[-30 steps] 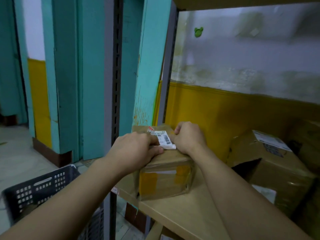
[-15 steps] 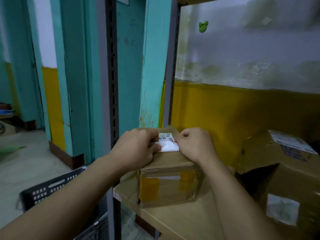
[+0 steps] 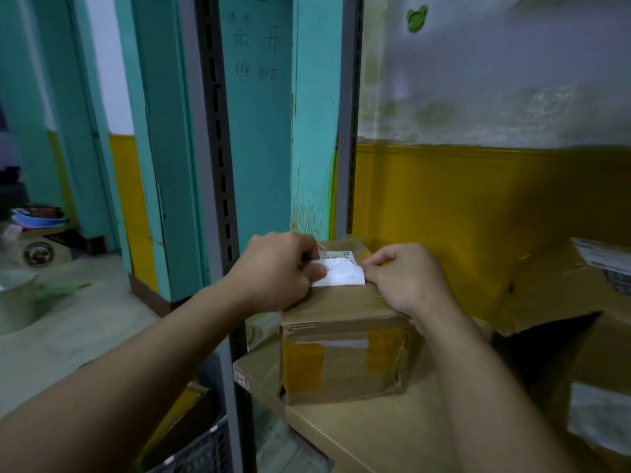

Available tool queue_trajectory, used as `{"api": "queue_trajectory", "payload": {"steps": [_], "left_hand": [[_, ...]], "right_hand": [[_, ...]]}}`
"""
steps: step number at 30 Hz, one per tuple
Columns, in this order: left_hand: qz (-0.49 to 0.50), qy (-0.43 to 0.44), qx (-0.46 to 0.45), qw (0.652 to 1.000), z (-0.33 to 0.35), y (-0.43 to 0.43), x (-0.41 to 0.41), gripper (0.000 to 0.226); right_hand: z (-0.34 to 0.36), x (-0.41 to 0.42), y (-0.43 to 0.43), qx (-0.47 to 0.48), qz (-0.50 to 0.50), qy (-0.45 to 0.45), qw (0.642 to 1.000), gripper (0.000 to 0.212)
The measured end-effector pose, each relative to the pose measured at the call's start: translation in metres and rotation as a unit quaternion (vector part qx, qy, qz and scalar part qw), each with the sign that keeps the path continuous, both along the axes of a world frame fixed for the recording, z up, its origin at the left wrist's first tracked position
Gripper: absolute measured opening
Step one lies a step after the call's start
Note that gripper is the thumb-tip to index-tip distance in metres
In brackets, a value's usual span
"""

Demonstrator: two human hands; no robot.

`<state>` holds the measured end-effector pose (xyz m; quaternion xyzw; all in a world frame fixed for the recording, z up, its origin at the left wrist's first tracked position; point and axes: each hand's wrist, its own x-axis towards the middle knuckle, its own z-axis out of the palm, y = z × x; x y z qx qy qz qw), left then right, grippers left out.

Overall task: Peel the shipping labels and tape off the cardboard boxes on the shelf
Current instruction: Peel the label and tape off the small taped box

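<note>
A small cardboard box (image 3: 345, 356), wrapped in clear tape with yellow tape on its front, stands at the left end of the wooden shelf (image 3: 382, 435). A white shipping label (image 3: 339, 273) lies on its top, its near part folded back so the blank underside shows. My left hand (image 3: 276, 271) pinches the label's left edge. At the label's right edge my right hand (image 3: 406, 278) has its fingers curled and rests on the box top; whether it pinches the label or only presses is unclear.
A larger torn cardboard box (image 3: 573, 302) with its own label sits to the right on the shelf. A grey slotted upright (image 3: 218, 199) stands just left of the box. A dark plastic crate (image 3: 198, 452) lies below left, and a yellow-and-white wall (image 3: 478, 182) backs the shelf.
The label's near edge has come up and folded back toward the far side, showing more white underside. The view has shifted closer and to the left.
</note>
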<state>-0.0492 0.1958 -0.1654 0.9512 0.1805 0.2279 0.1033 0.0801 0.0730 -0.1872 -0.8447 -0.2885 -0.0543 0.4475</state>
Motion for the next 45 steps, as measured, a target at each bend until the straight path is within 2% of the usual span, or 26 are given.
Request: {"api": "queue_trajectory", "payload": {"steps": [3, 8, 16, 35, 40, 45], "left_hand": [[0.032, 0.005, 0.004, 0.999, 0.0, -0.002, 0.006, 0.011], [0.064, 0.068, 0.048, 0.994, 0.012, -0.004, 0.017, 0.021], [0.073, 0.082, 0.068, 0.992, 0.021, -0.003, 0.026, 0.022], [0.104, 0.025, 0.027, 0.994, 0.013, 0.004, 0.037, 0.023], [0.132, 0.005, 0.041, 0.99, 0.009, 0.002, 0.037, 0.027], [0.134, -0.003, 0.005, 0.991, 0.01, 0.003, 0.037, 0.025]], "right_hand": [[0.001, -0.002, 0.0, -0.006, -0.002, -0.005, 1.0, 0.011], [0.002, -0.004, -0.001, -0.012, -0.004, -0.011, 1.0, 0.015], [0.003, -0.006, -0.003, -0.009, -0.008, -0.015, 1.0, 0.01], [0.006, -0.015, -0.007, -0.032, -0.022, -0.048, 0.998, 0.012], [0.008, -0.014, -0.007, -0.034, -0.02, -0.046, 0.998, 0.012], [0.009, -0.016, -0.009, -0.032, -0.017, -0.043, 0.998, 0.012]]}}
